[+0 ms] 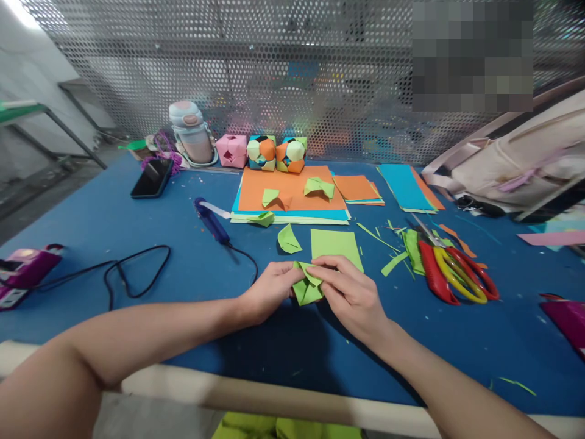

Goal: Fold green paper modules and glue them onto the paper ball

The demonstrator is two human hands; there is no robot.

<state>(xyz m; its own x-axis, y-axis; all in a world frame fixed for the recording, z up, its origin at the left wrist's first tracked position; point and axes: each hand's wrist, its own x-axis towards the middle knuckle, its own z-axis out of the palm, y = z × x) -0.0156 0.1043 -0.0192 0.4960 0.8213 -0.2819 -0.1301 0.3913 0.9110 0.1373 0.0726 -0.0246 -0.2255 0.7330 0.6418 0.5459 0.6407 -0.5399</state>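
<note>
Between my two hands is a piece of folded green paper [308, 291] with creased flaps. My left hand [269, 291] grips its left side, thumb on top. The fingers of my right hand [351, 292] press on its upper right part. Just beyond lie a flat green paper square [336, 247] and a small folded green piece [288, 239]. More folded green pieces, such as one on the right [319, 188], rest on or by a stack of orange, blue and pale green sheets [283, 177].
Red-and-yellow-handled scissors [457, 271] lie right among green scraps [414, 251]. A blue corded glue gun [212, 222] is left of centre. Farther back stand folded paper cubes [261, 152], a bottle [192, 134] and a phone [153, 178]. A bag [516, 152] sits at the right against the perforated metal panel [320, 79].
</note>
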